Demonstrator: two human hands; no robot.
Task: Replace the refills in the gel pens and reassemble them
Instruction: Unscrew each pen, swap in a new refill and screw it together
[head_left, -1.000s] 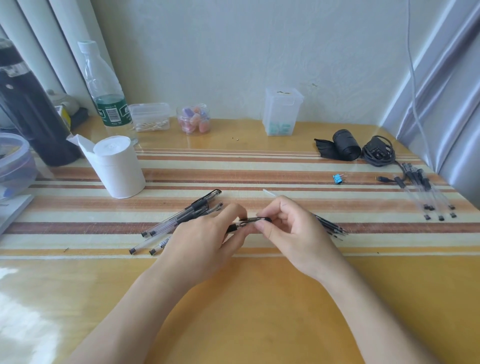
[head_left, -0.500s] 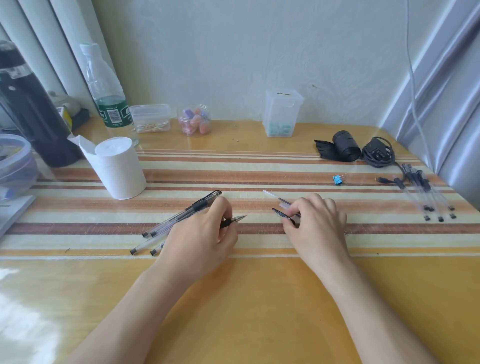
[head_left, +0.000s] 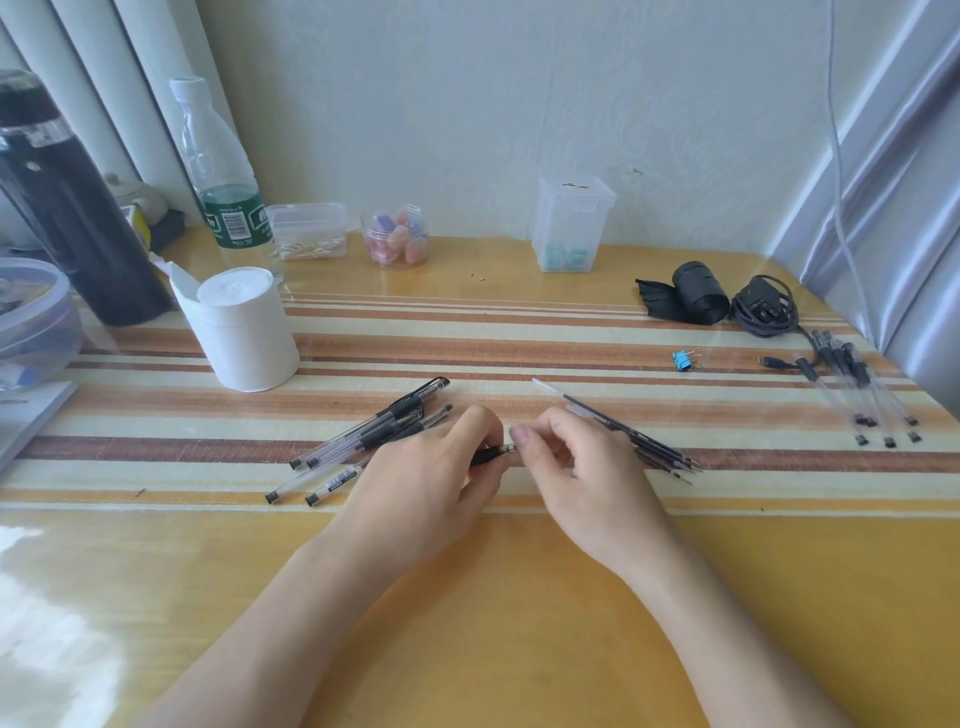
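My left hand (head_left: 426, 483) grips a gel pen (head_left: 491, 453) by its black grip, front end pointing right. My right hand (head_left: 582, 467) meets it, thumb and forefinger pinched at the pen's front end; what sits between the fingertips is hidden. Several clear gel pens (head_left: 374, 434) with black caps lie in a loose pile just left of my left hand. Behind my right hand lies a bundle of thin dark refills (head_left: 631, 434), running from upper left to lower right. Another group of clear pens (head_left: 857, 387) lies at the table's far right.
A white tissue roll (head_left: 244, 332), a water bottle (head_left: 223, 176) and a black flask (head_left: 67, 208) stand at the left. Clear plastic boxes (head_left: 569, 223) line the back wall. A blue binder clip (head_left: 683, 359), a black roll (head_left: 696, 293) and a coiled charger cable (head_left: 763, 306) lie at the right.
My right hand went right to the refill bundle half a second ago and has come back left to the pen's front end. My left hand kept hold of the pen.
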